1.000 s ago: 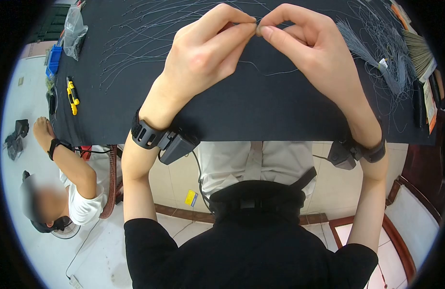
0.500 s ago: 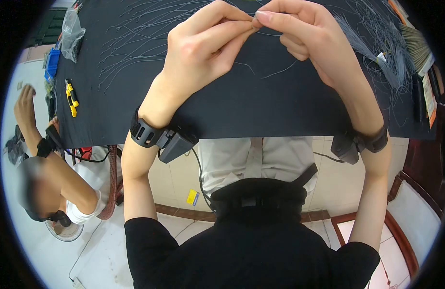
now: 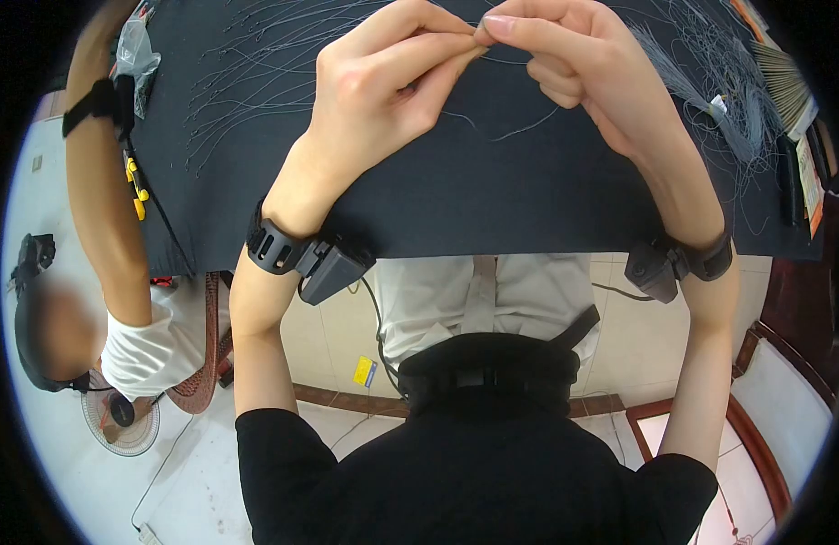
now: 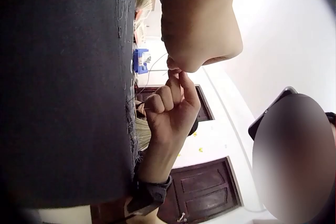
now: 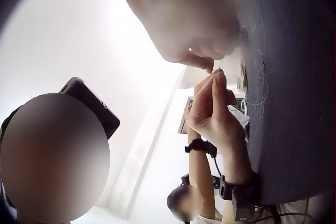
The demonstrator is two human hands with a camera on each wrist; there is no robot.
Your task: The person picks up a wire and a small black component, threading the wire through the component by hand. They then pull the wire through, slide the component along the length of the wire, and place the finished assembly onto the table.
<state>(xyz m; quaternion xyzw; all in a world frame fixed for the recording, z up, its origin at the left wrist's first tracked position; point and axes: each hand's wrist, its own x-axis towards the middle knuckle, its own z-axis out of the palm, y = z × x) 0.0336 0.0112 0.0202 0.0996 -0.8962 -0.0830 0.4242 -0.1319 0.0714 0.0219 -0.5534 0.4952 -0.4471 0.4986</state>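
Observation:
My left hand point(image 3: 374, 86) pinches a thin grey cord point(image 3: 515, 134) between thumb and fingertips above the black-covered table. Right at those fingertips, my right hand point(image 3: 596, 82) pinches with thumb and index finger, its other fingers curled in. The small piece between the meeting fingertips is mostly hidden by them. Below the hands, the cord's loose length curves over the dark cloth. The left wrist view shows the right hand point(image 4: 170, 111) from the side, with a fine strand near its fingers. In the right wrist view, the left hand point(image 5: 218, 113) holds its fingertips together.
Several grey cords with dark tips point(image 3: 247, 109) fan out at left. A tangled grey cord bundle point(image 3: 737, 127) lies at right beside a fanned stack of strips point(image 3: 787, 86). At far left, another person's arm point(image 3: 106, 200) stretches past a yellow cutter point(image 3: 138, 195) and a clear bag point(image 3: 138, 59).
My right thumb has moved up over the index finger, and both hands have shifted slightly away from me. The other person's arm has swung forward over the table's left edge.

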